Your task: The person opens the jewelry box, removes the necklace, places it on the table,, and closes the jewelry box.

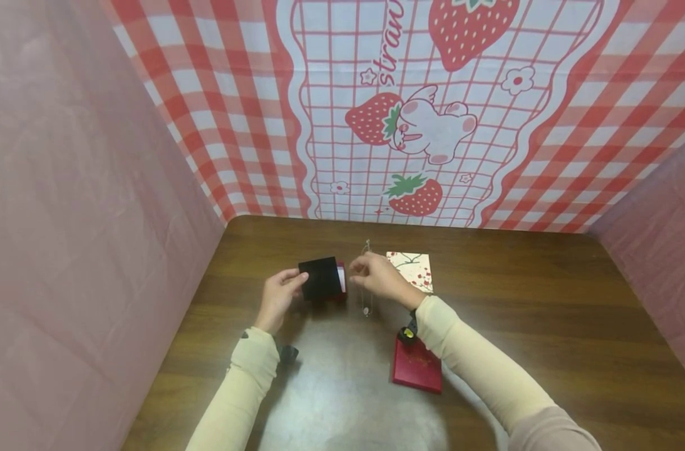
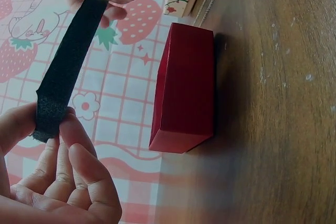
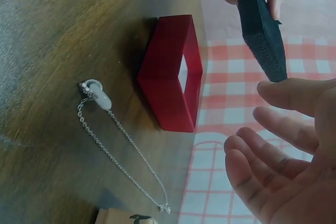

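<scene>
A thin black foam pad [image 1: 321, 279] is pinched at its left end between the thumb and fingers of my left hand [image 1: 277, 297], held up over an open red box [image 3: 163, 72]. White shows inside that box. Beside the pad's other end is my right hand [image 1: 376, 275], fingers spread and slightly bent, holding nothing. In the right wrist view its thumb appears close to the pad's corner; whether they touch I cannot tell. Below the right hand, a silver chain necklace [image 3: 113, 156] with a white pendant [image 3: 102, 99] lies on the table.
A cream box with a red floral pattern [image 1: 416, 269] sits behind the right wrist. Nearer, a flat dark red piece with faint gold lettering [image 1: 418, 373] lies under the right forearm. The wooden table [image 1: 545, 326] meets a strawberry-print cloth [image 1: 252, 156] at the back and pink cloth at the sides.
</scene>
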Tool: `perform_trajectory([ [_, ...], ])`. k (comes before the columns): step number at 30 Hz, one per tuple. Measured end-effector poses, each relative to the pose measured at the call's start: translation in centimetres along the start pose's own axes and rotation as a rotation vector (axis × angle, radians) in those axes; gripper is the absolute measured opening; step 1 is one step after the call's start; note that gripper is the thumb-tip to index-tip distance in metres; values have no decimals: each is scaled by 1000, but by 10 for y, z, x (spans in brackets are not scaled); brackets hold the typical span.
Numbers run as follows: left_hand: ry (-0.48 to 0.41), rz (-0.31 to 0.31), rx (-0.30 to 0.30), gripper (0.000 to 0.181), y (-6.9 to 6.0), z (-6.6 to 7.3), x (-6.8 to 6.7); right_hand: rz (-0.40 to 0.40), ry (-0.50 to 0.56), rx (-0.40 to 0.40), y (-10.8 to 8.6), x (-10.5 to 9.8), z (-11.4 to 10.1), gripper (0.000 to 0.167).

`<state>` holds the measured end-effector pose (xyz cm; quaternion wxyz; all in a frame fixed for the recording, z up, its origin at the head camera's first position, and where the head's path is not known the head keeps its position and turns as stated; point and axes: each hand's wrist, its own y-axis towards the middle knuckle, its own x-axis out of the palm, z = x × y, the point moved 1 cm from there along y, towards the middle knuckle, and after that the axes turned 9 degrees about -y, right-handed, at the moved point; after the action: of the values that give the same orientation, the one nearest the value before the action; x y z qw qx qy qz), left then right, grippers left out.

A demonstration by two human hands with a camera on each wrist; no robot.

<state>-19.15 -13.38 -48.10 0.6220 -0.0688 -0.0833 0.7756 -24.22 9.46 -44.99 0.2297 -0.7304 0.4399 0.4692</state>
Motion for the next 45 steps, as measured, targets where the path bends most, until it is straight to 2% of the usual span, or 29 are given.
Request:
perform_trajectory([
  [10, 7, 1, -4, 41, -1, 0, -1, 34, 74, -42, 0, -2, -5, 42],
  [17, 17, -1, -8, 43, -1, -2, -1, -20, 91, -134, -1, -1, -7, 53],
  [21, 20, -8, -13, 42, -1, -3, 0, -59, 105, -148, -2, 0, -8, 65],
  [28, 33, -13, -14, 42, -1, -2, 1, -94, 81, -165, -2, 3, -10, 83],
  [39, 30, -12, 1, 40, 1, -5, 3, -127, 58, -183, -2, 5, -12, 91],
  [45, 45, -23, 3, 41, 3, -3, 4, -131, 3, -170, 0, 5, -14, 92],
])
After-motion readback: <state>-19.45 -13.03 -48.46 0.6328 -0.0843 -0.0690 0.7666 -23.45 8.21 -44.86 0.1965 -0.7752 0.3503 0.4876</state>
